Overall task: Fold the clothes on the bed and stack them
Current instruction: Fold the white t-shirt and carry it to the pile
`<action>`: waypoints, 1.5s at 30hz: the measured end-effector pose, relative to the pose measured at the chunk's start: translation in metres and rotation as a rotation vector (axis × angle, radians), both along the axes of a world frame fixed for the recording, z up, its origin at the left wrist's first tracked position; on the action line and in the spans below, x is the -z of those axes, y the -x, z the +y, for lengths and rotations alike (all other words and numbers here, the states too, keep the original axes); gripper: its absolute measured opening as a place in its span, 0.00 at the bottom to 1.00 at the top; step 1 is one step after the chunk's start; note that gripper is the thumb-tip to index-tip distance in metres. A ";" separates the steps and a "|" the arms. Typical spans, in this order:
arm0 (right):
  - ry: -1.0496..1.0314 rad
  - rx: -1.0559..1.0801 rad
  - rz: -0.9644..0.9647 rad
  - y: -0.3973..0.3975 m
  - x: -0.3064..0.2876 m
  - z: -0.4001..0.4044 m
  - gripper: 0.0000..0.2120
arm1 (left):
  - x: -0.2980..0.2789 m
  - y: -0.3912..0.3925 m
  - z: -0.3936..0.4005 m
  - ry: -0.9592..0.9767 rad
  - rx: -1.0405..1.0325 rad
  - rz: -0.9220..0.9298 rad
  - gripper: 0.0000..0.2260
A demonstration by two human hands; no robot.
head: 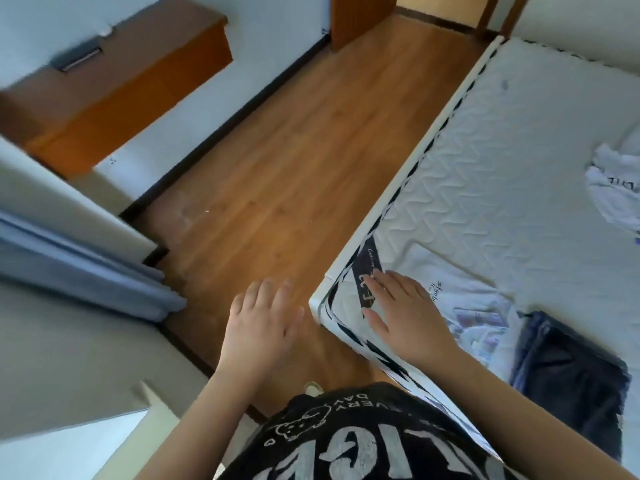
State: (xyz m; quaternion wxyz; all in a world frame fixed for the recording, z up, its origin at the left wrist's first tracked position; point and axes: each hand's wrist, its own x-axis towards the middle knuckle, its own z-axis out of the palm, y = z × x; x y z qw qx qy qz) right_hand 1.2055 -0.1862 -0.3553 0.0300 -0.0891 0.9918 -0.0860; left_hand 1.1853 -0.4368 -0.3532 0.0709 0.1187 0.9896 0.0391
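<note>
White tee [460,292] is lying flat on the mattress [502,174] near the bed's corner, w/ a folded dark garment [571,379] sitting partly on top of it, at the near edge. Another crumpled white garment [613,188] is lying further in, well apart, not yet folded. Right hand [405,317] is hovering or resting at the corner beside the tee, fingers straight, gripping nothing; can't tell if it's touching fabric. Left hand [263,320] is hanging over the wood floor [277,150], fingers relaxed, holding nothing.

Risks, imo: the stack is sitting close to the mattress edge, so a careless tug at the tee could be dragging the dark piece off onto the floor. Pulling the tee w/ one hand only could also be bunching it & ruining the fold.
</note>
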 end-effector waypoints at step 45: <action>-0.079 -0.166 -0.076 0.310 0.012 -0.230 0.26 | -0.007 0.285 -0.222 0.089 0.134 -0.035 0.25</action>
